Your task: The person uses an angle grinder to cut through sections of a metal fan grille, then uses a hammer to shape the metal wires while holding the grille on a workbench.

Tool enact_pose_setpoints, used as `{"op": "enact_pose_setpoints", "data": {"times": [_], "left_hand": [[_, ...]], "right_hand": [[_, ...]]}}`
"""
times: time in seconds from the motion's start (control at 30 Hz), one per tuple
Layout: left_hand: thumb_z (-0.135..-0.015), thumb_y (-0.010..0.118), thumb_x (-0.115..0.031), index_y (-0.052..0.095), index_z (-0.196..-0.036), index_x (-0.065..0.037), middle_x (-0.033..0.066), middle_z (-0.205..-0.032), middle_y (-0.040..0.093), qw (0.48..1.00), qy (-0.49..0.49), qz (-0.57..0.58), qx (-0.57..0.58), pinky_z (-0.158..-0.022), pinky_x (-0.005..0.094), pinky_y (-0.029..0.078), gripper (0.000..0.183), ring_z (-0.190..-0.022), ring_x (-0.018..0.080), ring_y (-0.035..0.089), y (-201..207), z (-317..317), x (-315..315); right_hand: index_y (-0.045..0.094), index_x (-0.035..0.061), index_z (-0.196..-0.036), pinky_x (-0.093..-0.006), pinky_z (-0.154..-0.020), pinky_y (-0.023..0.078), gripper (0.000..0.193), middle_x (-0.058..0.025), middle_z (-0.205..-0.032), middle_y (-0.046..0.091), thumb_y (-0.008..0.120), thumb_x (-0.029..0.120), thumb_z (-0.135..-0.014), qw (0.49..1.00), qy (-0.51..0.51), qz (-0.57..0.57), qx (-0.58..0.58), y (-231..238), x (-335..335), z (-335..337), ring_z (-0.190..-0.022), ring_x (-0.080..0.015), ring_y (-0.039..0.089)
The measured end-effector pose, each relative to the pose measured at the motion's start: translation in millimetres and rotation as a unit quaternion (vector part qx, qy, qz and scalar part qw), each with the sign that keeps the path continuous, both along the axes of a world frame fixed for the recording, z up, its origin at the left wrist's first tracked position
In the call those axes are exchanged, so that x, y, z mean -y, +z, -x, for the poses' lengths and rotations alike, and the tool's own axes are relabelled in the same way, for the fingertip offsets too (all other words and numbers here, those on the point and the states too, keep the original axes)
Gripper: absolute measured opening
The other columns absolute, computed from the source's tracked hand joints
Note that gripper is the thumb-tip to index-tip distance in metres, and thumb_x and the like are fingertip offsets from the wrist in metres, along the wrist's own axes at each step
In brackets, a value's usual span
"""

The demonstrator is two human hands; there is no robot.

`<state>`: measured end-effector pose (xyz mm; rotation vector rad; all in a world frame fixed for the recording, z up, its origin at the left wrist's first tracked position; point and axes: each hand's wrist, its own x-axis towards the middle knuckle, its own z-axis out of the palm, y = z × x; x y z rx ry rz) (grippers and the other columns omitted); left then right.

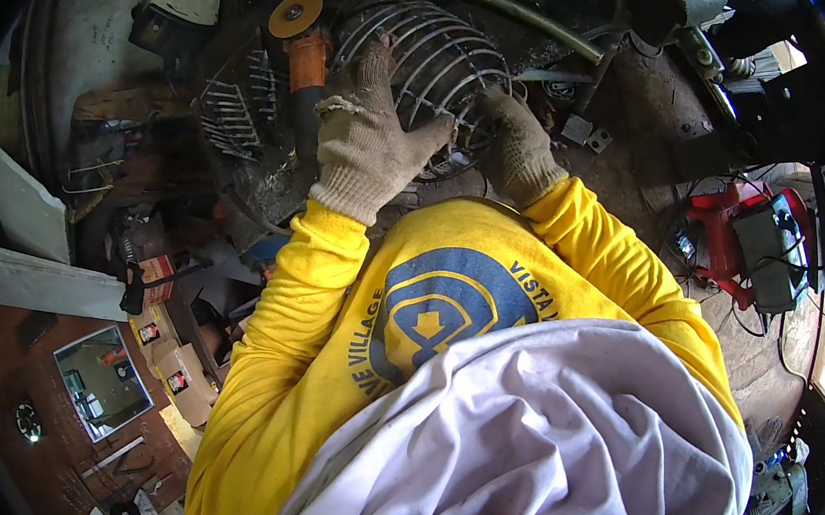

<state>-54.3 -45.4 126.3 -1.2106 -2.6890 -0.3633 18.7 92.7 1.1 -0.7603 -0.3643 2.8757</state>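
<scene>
Left hand [371, 143]: gloved, thumb and fingers spread wide, laid on the near left part of the cage.
Right hand [521, 151]: gloved, fingers bent at the cage's right edge; whether they close on a rod I cannot tell, as the fingertips are partly hidden.
Cage [441, 64]: round, of curved metal rods, between the two hands and reaching beyond them.
Grinder [306, 63]: orange and dark, just left of the left hand, its yellowish disc [295, 15] pointing away from the person.
Rod frame [231, 118]: smaller, left of the left hand, past the grinder.
Bar [528, 21]: long, beyond the right hand, lying aslant.
Metal plates [578, 130]: small, squarish, just right of the right hand.
Red machine [726, 235]: well to the right of the right hand, beside a grey box [772, 257].
Sleeves [316, 268]: yellow, running up to both gloves' cuffs.
</scene>
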Motion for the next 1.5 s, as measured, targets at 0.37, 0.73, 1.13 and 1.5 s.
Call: {"op": "enact_pose_setpoints", "data": {"times": [0.37, 0.73, 1.13, 1.5], "left_hand": [[-0.073, 0.082, -0.054, 0.036, -0.146, 0.007, 0.0269, -0.138, 0.053, 0.999, -0.004, -0.001, 0.04, -0.099, 0.0452, 0.05, 0.105, -0.121, 0.0402, 0.059, -11, 26, 2], [-0.074, 0.083, -0.052, 0.037, -0.146, 0.004, 0.0239, -0.138, 0.054, 0.998, 0.008, -0.011, 0.062, -0.103, 0.0468, 0.046, 0.103, -0.124, 0.0399, 0.056, -11, 25, 3], [-0.076, 0.079, -0.058, 0.036, -0.146, 0.004, 0.0239, -0.14, 0.052, 0.998, 0.014, -0.002, 0.057, -0.1, 0.0471, 0.049, 0.103, -0.124, 0.0401, 0.055, -15, 27, 4], [-0.075, 0.078, -0.06, 0.038, -0.145, 0.005, 0.0244, -0.14, 0.051, 0.999, -0.021, -0.031, 0.024, -0.102, 0.047, 0.047, 0.104, -0.124, 0.0404, 0.054, -26, 29, 9]], "right_hand": [[0.064, 0.0042, -0.11, -0.0386, -0.088, 0.054, 0.022, -0.0086, -0.103, 0.07, 0.058, 0.02, -0.096, 0.995, 0.057, 0.022, -0.078, -8, -11, -7, -0.092, -0.0226, 0.067], [0.058, 0.0085, -0.09, -0.033, -0.07, 0.046, 0.005, -0.0045, -0.082, 0.056, 0.061, 0.011, -0.088, 0.993, 0.027, 0.072, -0.092, -11, -7, -3, -0.075, -0.0189, 0.056], [0.065, 0.0041, -0.111, -0.0393, -0.089, 0.052, 0.025, -0.0131, -0.109, 0.068, 0.061, 0.011, -0.087, 0.984, 0.045, -0.137, -0.109, -34, -12, -1, -0.099, -0.0259, 0.066], [0.06, 0.0043, -0.1, -0.0406, -0.091, 0.051, 0.011, -0.0078, -0.095, 0.063, 0.057, 0.011, -0.091, 0.991, 0.056, 0.063, -0.104, 0, -12, -8, -0.09, -0.0226, 0.062]]}}
